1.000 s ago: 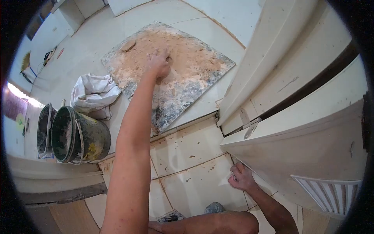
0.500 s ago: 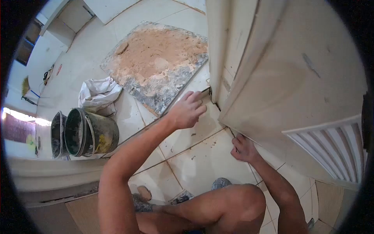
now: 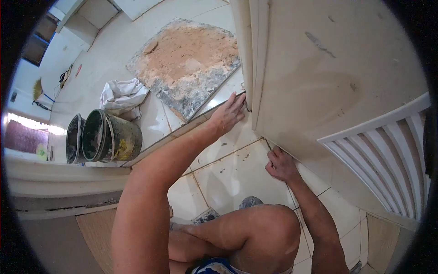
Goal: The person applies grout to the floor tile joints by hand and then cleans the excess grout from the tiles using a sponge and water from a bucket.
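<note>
My left hand (image 3: 227, 114) reaches forward with its fingers stretched out. Its fingertips lie at the raised tiled edge (image 3: 200, 119), close to the foot of the door frame (image 3: 242, 50). My right hand (image 3: 280, 164) is closed, fingers curled, low by the bottom edge of the door (image 3: 310, 109). A thin dark line shows just beyond these fingers; whether it is a held tool or a floor joint I cannot make out. Beneath both hands are cream floor tiles (image 3: 232, 164) with brownish joints and small dark crumbs.
Beyond the raised edge lies a grey board (image 3: 182, 102) heaped with pinkish-brown powder (image 3: 187, 50). A white sack (image 3: 123, 95) and two dirty buckets (image 3: 121, 137) stand to its left. A slatted vent (image 3: 383, 155) sits in the door at right. A broom (image 3: 38, 89) is far left.
My left hand has moved forward, from above the floor to the raised edge by the frame. The right hand stays low by the door. The view has shifted, showing more of the door.
</note>
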{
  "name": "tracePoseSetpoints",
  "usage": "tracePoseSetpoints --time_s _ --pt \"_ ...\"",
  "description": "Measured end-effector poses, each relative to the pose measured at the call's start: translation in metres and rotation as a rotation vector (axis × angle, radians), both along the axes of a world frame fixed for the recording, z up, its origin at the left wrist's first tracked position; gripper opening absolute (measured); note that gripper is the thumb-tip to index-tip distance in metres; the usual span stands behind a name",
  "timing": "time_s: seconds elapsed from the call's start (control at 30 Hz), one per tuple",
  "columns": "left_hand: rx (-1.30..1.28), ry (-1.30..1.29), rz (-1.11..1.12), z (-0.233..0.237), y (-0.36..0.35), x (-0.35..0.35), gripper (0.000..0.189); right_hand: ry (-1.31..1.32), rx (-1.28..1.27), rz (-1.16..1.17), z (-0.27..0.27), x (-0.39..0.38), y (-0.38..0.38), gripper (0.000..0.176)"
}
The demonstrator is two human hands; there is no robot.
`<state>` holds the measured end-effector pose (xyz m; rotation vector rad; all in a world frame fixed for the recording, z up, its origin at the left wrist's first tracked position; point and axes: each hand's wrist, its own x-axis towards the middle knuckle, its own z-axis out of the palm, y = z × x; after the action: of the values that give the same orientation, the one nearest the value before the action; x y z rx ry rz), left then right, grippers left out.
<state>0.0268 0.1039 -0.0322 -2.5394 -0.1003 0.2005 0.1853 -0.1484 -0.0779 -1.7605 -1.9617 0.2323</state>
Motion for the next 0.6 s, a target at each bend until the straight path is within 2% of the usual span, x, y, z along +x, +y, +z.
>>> tracePoseSetpoints --time_s 0.03,0.07,0.13,0.23,0.33,0.4,0.47,0.5,0.6 --pt "0.057 0.082 0.025 0.001 -0.001 0.000 0.025 0.005 -0.006 0.010 0.000 -0.001 -0.001 0.025" --pt "0.051 0.087 0.035 0.001 -0.003 0.002 0.025 0.006 -0.014 0.002 0.001 0.000 -0.001 0.025" --pt "0.202 0.120 0.034 0.005 -0.009 0.003 0.026 0.010 -0.026 0.007 -0.002 0.000 0.000 0.025" --pt "0.206 0.246 0.112 0.007 -0.017 -0.002 0.027 0.051 -0.076 0.001 -0.011 0.002 -0.001 0.025" --pt "0.146 0.249 0.154 0.007 -0.019 -0.020 0.029 0.025 0.018 0.032 -0.009 0.002 0.001 0.026" --pt "0.072 0.201 0.133 0.007 -0.018 -0.032 0.025 0.011 0.012 0.009 -0.003 0.001 0.000 0.026" --pt "-0.199 0.034 0.174 0.007 -0.016 -0.040 0.021 0.014 -0.034 0.013 -0.005 0.003 0.001 0.026" --pt "-0.245 -0.142 0.097 0.010 -0.014 -0.045 0.021 0.018 -0.080 0.010 -0.006 0.002 0.000 0.026" --pt "-0.248 -0.157 0.015 0.014 -0.014 -0.039 0.020 -0.013 0.019 0.027 -0.009 0.003 0.002 0.027"
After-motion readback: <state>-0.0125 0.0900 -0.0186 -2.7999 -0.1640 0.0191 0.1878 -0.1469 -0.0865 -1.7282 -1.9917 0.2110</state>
